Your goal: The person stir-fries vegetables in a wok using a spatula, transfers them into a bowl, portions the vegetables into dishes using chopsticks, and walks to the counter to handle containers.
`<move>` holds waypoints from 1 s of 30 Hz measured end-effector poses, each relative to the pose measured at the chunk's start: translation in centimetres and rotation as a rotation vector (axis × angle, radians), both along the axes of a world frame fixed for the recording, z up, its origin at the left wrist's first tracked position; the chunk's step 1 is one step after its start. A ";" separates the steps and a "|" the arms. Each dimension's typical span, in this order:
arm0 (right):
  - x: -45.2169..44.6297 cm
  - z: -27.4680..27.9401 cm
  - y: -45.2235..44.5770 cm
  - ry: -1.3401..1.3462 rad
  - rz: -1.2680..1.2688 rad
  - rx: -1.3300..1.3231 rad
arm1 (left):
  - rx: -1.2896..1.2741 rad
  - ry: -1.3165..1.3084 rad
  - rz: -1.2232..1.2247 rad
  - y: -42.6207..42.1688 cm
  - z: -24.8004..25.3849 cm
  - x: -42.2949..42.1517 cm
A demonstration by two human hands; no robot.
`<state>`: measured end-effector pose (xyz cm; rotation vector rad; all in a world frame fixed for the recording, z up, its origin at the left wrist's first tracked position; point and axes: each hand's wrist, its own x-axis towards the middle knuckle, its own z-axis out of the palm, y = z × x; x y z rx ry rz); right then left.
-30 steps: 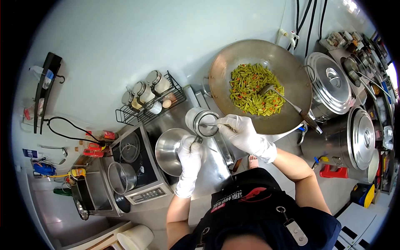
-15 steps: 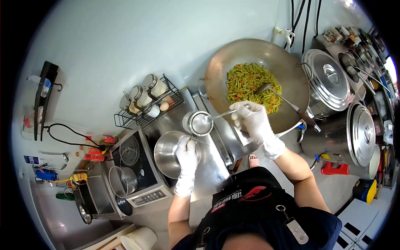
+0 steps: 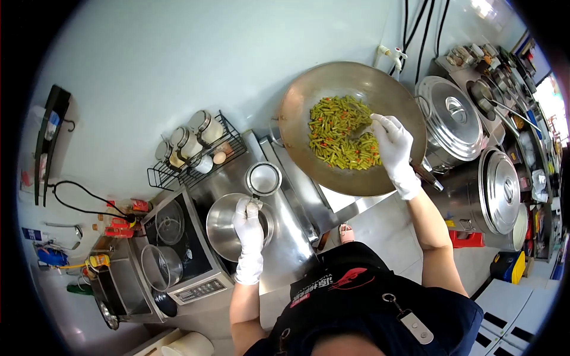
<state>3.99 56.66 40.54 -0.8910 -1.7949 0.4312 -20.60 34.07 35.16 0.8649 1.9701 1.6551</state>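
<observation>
My left hand (image 3: 249, 222), in a white glove, is closed on the clasp side of a round clip-top jar (image 3: 263, 178), whose mouth faces up. Beneath that hand a steel mixing bowl (image 3: 222, 228) sits on the counter. Over the large wok (image 3: 309, 83) my gloved right hand (image 3: 393, 139) pinches a small spoon (image 3: 363, 111), which is hard to make out against the food. Cut green beans with red bits (image 3: 338, 133) lie in the wok. A turner (image 3: 428, 176) rests among them, its handle on the rim and partly hidden by my right hand.
A black wire rack (image 3: 199, 163) holds several jars and an egg at the wall. Left is a cooktop (image 3: 190, 255) with a glass lid and a pot. Large lidded steel pots (image 3: 454, 118) stand right of the wok, below a wall tap (image 3: 392, 54).
My right hand has moved with the spoon from the jar's mouth to above the green beans in the wok. My left hand still holds the jar over the counter.
</observation>
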 end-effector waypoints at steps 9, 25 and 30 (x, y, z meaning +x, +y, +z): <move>-12.6 4.9 -10.4 -0.036 0.628 -0.171 | 0.072 -0.025 -0.011 -2.5 0.6 -4.2; -4.0 0.6 -8.8 -0.558 -0.034 -0.136 | 0.228 -0.363 0.342 -6.3 2.3 -30.7; 10.8 -4.1 -5.2 -1.039 -0.463 -0.085 | 0.248 -0.443 0.446 -2.1 -0.9 -36.4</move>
